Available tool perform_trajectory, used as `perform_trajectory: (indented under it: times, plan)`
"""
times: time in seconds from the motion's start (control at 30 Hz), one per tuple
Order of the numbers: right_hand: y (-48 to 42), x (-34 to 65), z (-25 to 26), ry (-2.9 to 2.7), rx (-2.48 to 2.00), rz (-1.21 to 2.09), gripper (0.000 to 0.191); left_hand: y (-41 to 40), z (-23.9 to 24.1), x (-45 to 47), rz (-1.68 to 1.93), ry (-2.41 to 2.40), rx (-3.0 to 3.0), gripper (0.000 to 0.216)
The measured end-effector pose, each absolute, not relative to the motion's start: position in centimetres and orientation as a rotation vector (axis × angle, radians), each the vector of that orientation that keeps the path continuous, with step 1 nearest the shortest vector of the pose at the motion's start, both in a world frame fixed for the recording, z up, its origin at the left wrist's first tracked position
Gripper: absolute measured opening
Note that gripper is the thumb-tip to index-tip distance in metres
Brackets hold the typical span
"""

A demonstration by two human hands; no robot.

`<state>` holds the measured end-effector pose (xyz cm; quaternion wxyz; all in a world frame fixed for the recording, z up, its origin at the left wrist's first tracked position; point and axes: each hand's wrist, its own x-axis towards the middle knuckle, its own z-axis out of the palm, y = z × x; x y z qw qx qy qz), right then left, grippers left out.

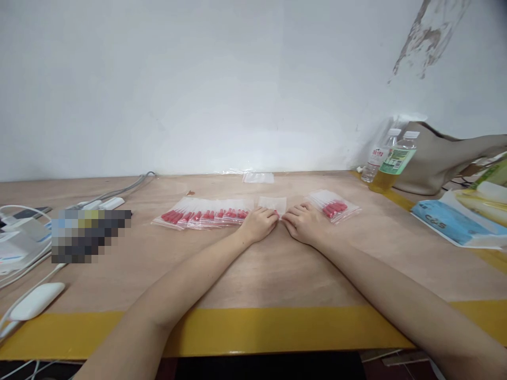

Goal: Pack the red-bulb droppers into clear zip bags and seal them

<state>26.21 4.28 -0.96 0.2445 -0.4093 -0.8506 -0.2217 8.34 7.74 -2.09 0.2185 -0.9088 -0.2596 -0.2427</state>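
Note:
A small clear plastic bag (pixel 272 202) lies on the table between my hands, and a bit of red shows at its lower part. My left hand (pixel 259 224) is closed at the bag's lower left, its fingers curled over that edge. From the right, my right hand (pixel 304 222) has its fingers pressed together at the bag's lower right edge. Left of them spreads an overlapping row of filled bags (pixel 206 213) with red, slim pieces inside. Another fanned stack of such bags (pixel 335 207) lies just beyond my right hand. My fingers hide most of the middle bag's contents.
Flat clear bags (pixel 258 178) lie near the wall. At the right stand two bottles (pixel 396 161), a grey-brown bag (pixel 430 158) and a blue tissue pack (pixel 455 221). Cables, a power strip (pixel 24 237) and a white oval case (pixel 37 301) occupy the left. Yellow tape (pixel 253 330) lines the front edge.

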Motion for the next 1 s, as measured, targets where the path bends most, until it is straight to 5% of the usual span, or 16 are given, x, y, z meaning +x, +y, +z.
perform_trajectory:
  times: [1.0]
  plan:
    - [6.0, 28.7, -2.1, -2.107, -1.082, -0.458, 0.014, 8.0, -1.5, 7.2, -0.733, -0.51, -2.285, 0.023]
